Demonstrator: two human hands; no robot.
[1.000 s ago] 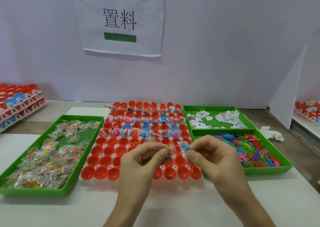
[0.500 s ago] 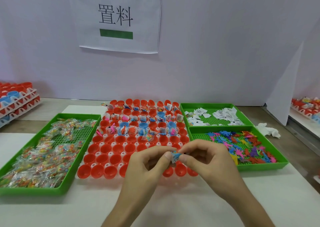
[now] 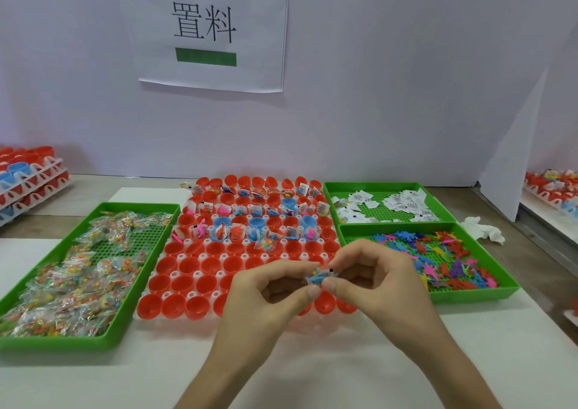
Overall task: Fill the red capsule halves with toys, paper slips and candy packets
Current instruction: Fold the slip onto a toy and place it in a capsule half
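A small blue toy [image 3: 313, 279], bunched with one white paper slip [image 3: 330, 273], sits over the near rows of red capsule halves [image 3: 215, 249]. The left hand [image 3: 269, 297] and right hand [image 3: 380, 280] pinch it between thumbs and forefingers, their other fingers curled. Three green trays [image 3: 56, 344] flank them, holding candy packets [image 3: 62, 283], slips and toys

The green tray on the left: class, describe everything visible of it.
The green tray looks like glossy plastic: rectangular, shallow, with a raised rim and a gridded floor. It lies flat on the white table, left of the capsule rack. Clear candy packets cover most of it; the far right corner is bare.
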